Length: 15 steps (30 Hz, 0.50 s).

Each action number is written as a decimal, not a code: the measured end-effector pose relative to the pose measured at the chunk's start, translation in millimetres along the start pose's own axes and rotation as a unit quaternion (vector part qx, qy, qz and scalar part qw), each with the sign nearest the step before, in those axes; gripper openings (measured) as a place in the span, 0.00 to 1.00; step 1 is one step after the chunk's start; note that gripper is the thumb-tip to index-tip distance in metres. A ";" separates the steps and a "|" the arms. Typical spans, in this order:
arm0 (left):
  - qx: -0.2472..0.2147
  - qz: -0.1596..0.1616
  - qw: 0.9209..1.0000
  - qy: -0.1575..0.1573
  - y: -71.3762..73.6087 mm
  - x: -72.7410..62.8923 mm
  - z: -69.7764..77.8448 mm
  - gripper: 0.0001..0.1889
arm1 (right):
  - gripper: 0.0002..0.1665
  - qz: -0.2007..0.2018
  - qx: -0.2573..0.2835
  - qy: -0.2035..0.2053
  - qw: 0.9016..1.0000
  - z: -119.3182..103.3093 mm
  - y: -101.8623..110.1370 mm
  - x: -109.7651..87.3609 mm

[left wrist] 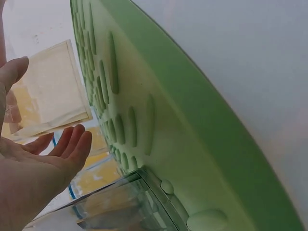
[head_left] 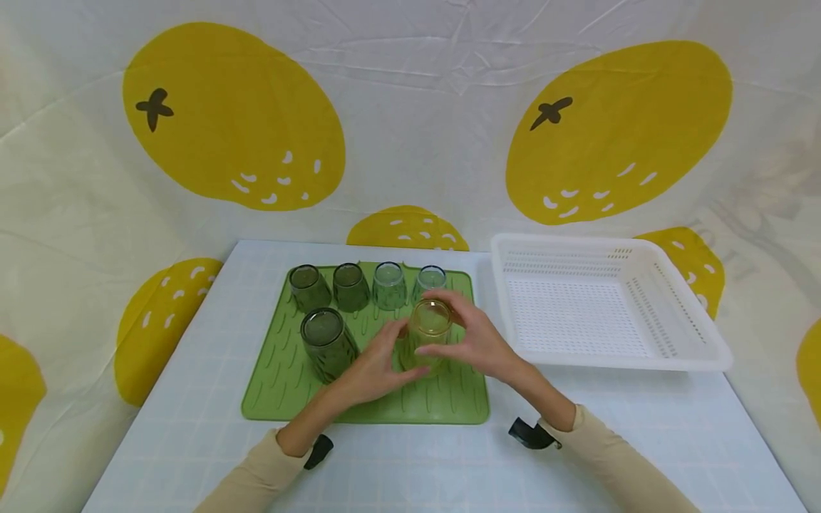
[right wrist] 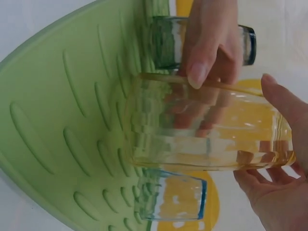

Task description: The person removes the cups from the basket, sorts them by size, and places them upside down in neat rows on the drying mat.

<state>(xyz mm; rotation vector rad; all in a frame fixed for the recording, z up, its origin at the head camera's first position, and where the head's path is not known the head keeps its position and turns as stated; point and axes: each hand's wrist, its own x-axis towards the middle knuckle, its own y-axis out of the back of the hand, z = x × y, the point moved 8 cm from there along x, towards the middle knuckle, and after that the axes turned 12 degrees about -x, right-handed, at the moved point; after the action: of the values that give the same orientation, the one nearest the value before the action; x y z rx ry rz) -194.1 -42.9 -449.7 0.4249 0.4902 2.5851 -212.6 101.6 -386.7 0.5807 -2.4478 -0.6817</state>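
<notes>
An amber glass tumbler (head_left: 428, 324) stands upside down over the right part of a green drying mat (head_left: 442, 410). My right hand (head_left: 477, 342) holds it near its upturned base, thumb on one side and fingers on the other. Close at the tumbler's left side is my left hand (head_left: 377, 367), its fingers loosely spread and the thumb apart. In the right wrist view the tumbler's rim is near the mat; whether it touches I cannot tell. A large dark green glass (head_left: 326, 342) stands inverted just left of my left hand.
Along the mat's back edge stand two small dark glasses (head_left: 309, 288) and two small clear bluish glasses (head_left: 389, 286), all upside down; my right hand partly covers the rightmost. A white plastic basket (head_left: 699, 342) sits on the table to the right of the mat.
</notes>
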 end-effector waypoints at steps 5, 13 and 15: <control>0.012 -0.006 1.000 -0.001 -0.8 -1.9 -1.7 0.44 | 0.48 -0.003 -0.002 0.005 1.000 0.0 -5.6 -1.3; 0.015 -0.022 1.000 0.006 -0.8 -4.6 -2.5 0.44 | 0.47 -0.023 -0.025 0.010 0.999 -3.0 -12.2 -2.5; 0.016 -0.026 0.999 0.014 -0.4 -5.1 -2.3 0.44 | 0.47 -0.030 -0.036 0.012 0.999 -3.7 -12.3 -2.4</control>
<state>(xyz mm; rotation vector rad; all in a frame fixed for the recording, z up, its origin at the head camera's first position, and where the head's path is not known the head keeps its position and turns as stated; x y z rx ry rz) -190.4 -45.7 -452.9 0.3829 0.5448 2.5397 -205.4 92.0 -391.8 0.6311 -2.3819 -0.7796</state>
